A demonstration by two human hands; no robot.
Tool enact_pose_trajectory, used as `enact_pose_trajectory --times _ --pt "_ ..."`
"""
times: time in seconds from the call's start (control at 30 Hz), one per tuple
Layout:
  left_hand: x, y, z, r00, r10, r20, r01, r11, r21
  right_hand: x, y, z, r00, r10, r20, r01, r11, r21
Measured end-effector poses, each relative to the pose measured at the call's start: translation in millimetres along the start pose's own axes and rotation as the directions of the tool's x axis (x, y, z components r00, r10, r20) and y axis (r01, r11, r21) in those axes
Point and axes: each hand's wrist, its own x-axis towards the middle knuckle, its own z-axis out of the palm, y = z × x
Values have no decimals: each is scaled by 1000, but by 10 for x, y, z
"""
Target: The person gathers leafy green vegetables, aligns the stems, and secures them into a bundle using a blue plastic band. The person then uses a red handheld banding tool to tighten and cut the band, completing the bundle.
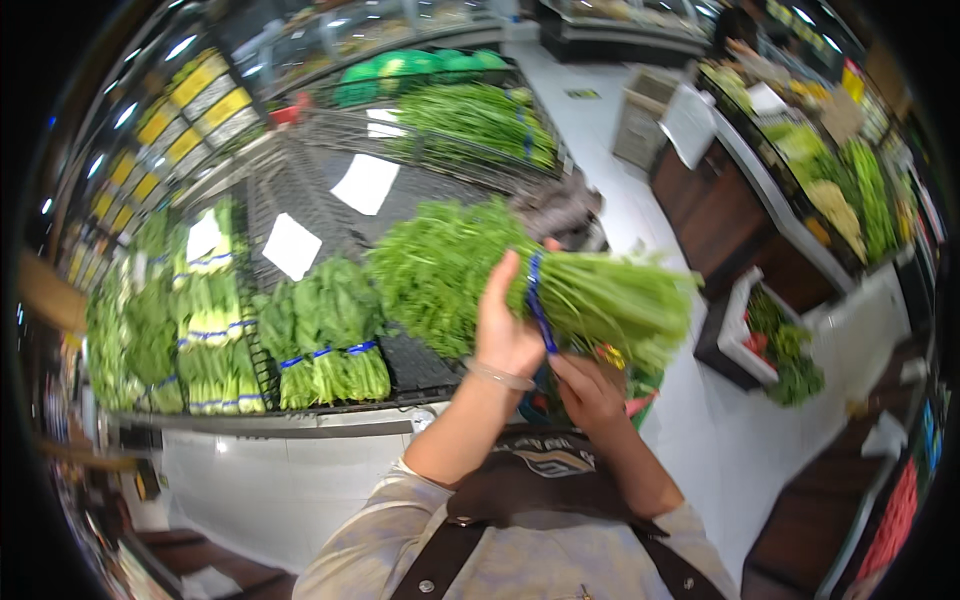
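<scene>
My left hand is wrapped around a large bunch of leafy green vegetables, thumb on top. The leaves spread to the left and the pale stems point right, slightly blurred. A blue tie band circles the stems just beside my left fingers. Its lower end hangs down, and my right hand pinches it between thumb and fingers. Below the bunch, a yellow tie and some green and red things are partly hidden by my right hand. The bunch is held above the front right edge of a black produce display.
Banded leafy bunches stand on the display at left, with white cards among them. Behind is a crate of long greens. A wooden stand and a white box of vegetables are at right. A person is at the far right.
</scene>
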Motion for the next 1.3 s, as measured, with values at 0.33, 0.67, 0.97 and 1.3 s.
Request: enact_pose_trajectory --times 0.33,0.67,0.97,1.3 --pt "-7 277 -556 901 407 149 -428 785 448 943 -372 -471 996 -78 50 67 981 183" --pt "-385 1008 -263 643 468 607 -297 882 -366 707 1027 -41 393 910 132 -522 102 847" --pt "-335 1643 -294 549 642 536 -644 733 -218 -1876 1774 -115 89 973 -211 -901 169 399" --pt "-230 730 -233 730 433 529 -588 793 162 -1808 1358 -521 283 959 6 -749 226 -623"
